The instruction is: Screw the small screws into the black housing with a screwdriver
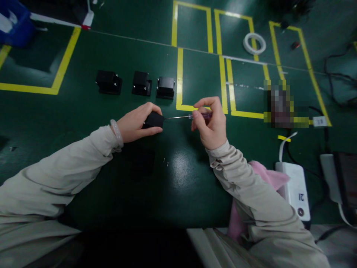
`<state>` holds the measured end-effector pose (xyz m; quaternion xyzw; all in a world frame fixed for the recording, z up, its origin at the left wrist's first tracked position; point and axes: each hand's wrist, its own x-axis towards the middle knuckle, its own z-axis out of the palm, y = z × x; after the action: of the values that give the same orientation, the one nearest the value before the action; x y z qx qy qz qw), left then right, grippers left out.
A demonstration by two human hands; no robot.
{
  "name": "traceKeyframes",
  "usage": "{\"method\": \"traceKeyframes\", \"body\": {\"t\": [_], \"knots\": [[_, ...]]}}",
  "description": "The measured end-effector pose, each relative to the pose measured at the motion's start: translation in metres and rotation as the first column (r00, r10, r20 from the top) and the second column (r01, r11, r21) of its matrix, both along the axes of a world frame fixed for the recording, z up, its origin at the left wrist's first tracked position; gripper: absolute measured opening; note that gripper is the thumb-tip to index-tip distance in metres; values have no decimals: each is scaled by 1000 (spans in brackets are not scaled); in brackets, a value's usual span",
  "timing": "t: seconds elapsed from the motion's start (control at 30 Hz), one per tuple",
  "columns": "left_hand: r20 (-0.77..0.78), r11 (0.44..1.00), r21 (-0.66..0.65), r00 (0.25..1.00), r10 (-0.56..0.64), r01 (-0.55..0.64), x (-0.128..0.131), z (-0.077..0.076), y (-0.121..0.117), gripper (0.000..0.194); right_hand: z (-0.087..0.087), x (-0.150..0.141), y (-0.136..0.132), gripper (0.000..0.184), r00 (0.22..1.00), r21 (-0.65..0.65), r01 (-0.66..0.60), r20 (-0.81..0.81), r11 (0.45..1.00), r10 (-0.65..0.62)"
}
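My left hand (136, 122) is closed around a small black block (154, 120), held just above the green table (83, 111). My right hand (210, 123) pinches a thin screwdriver (189, 117) with a purple handle; its metal shaft lies level and its tip meets the block's right side. Two tiny screws (166, 162) lie on the table below the block. Three more black blocks (141, 83) stand in a row farther back, left of a yellow taped box.
Yellow tape outlines (200, 67) mark the table. A white tape roll (254, 43) lies at the back right. A white device (295, 190), cables and pink cloth (267, 178) crowd the right edge. A blue bin (13, 22) sits far left.
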<state>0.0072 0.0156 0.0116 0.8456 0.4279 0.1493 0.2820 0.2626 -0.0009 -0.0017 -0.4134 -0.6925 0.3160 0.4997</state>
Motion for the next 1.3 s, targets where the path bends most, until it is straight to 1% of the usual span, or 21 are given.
{"method": "traceKeyframes", "body": {"t": [0.07, 0.17, 0.27, 0.4, 0.47, 0.57, 0.63, 0.73, 0.83, 0.9, 1.07, 1.3], "knots": [[6, 1000, -1, 1000, 0, 0, 0, 0, 0, 50, 2, 0, 0, 30, 1000, 26, 13, 24, 1000, -14], [11, 1000, -4, 1000, 3, -3, 0, 0, 0, 50, 4, 0, -1, 30, 999, 23, 25, 41, 999, -26], [11, 1000, -11, 1000, 5, -5, 1, 0, 0, 50, 4, -1, -2, 27, 999, 5, 32, -2, 999, -32], [13, 1000, -16, 1000, 8, -7, 0, 0, 0, 50, 6, -3, -3, 29, 999, -40, 25, -47, 999, -27], [15, 1000, -17, 1000, 9, -9, 0, -1, 1, 50, 8, -4, -4, 30, 999, -51, 19, -37, 999, -21], [13, 1000, -17, 1000, 6, -5, 0, -2, 0, 51, 10, -3, -4, 31, 999, -36, 33, 19, 999, -32], [11, 1000, -13, 1000, 4, -4, 0, -2, 0, 50, 10, -3, -4, 30, 998, -23, 45, 41, 999, -44], [13, 1000, -7, 1000, 1, -1, 0, -1, 0, 49, 7, -2, -3, 24, 999, 3, 30, 16, 1000, -30], [9, 1000, -10, 1000, 1, -1, 0, 0, 0, 48, 5, -1, -1, 31, 999, 20, 27, 18, 999, -27], [4, 1000, -15, 1000, 8, -8, 0, 0, 0, 49, 5, 0, -1, 34, 998, 1, 30, 46, 1000, -30], [-2, 1000, -9, 1000, 15, -15, -1, -4, 0, 49, 6, 0, -2, 31, 997, -40, 33, 65, 999, -31], [7, 1000, 3, 1000, 14, -14, -1, -6, 1, 48, 5, -1, -2, 31, 999, 15, 18, 41, 1000, -19]]}}
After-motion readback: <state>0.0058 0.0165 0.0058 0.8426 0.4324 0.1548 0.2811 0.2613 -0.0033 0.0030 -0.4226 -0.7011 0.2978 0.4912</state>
